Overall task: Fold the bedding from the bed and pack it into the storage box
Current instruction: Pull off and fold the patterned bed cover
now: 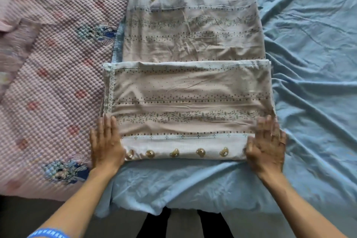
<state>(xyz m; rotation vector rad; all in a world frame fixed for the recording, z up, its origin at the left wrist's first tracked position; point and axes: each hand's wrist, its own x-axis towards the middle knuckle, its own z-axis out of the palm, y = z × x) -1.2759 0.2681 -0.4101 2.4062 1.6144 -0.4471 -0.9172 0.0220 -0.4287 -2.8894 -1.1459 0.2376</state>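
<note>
A beige patterned sheet with bear prints and dotted stripes lies lengthwise down the middle of the bed. Its near end is folded back over itself, and the fold's top edge runs across at mid-frame. My left hand lies flat on the folded part's near left corner, fingers straight. My right hand presses flat on the near right corner. No storage box is in view.
A pink quilted blanket with cartoon prints covers the left side of the bed. A wrinkled light blue sheet covers the right side and hangs over the near edge. The grey floor and my dark legs show below.
</note>
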